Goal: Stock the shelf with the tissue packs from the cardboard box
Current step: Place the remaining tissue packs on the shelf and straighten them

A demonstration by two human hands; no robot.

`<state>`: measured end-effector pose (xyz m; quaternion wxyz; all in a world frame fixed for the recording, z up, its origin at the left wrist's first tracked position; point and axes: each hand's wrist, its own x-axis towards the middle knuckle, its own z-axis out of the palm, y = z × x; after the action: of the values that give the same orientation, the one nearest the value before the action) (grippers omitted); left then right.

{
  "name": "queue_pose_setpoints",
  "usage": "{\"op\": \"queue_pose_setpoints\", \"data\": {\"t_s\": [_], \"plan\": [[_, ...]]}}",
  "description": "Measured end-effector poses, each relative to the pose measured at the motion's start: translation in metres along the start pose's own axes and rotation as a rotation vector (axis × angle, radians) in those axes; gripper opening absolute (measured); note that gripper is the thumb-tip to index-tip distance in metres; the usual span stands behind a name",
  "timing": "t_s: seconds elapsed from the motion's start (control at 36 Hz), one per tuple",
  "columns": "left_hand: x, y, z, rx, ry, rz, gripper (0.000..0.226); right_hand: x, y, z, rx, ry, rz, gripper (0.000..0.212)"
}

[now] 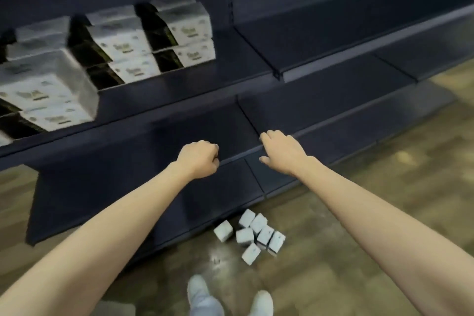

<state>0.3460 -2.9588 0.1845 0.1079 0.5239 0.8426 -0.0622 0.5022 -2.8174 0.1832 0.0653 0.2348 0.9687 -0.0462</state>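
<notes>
I have both hands empty at frame centre: left hand [201, 159] fisted, right hand [280, 150] loosely spread. Loose tissue packs [252, 235] lie on the floor, lower centre; I'd crouch and pick up one squarely, then stack beside the shelved packs [123, 45], upper left.

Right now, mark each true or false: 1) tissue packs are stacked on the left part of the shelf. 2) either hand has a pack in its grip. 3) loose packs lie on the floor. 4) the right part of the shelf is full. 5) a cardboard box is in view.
1) Tissue packs are stacked on the left part of the shelf: true.
2) False: the left hand is curled on nothing, and the right hand holds nothing.
3) Loose packs lie on the floor: true.
4) False: no packs show on the right part.
5) False: no cardboard box shows.
</notes>
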Motion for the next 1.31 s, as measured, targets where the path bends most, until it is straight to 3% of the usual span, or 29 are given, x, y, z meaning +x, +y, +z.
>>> {"op": "queue_pose_setpoints", "data": {"t_s": [0.19,0.47,0.86,1.06,1.31], "plan": [[0.014,0.058,0.081,0.018,-0.243,0.143,0.035,-0.047,0.033,0.097,0.148,-0.23,0.149,0.047],[0.024,0.093,0.219,0.096,-0.545,0.255,0.041,-0.092,0.026,0.25,0.381,-0.49,0.382,0.041],[0.062,0.081,0.428,-0.015,-0.767,0.142,0.047,-0.073,-0.008,0.485,0.588,-0.747,0.538,0.059],[0.096,0.055,0.507,-0.105,-0.715,0.049,0.034,-0.032,-0.029,0.588,0.722,-0.76,0.616,0.05],[0.135,0.007,0.586,-0.108,-0.706,-0.034,0.033,0.047,-0.049,0.717,1.007,-0.507,1.187,0.083]]}}
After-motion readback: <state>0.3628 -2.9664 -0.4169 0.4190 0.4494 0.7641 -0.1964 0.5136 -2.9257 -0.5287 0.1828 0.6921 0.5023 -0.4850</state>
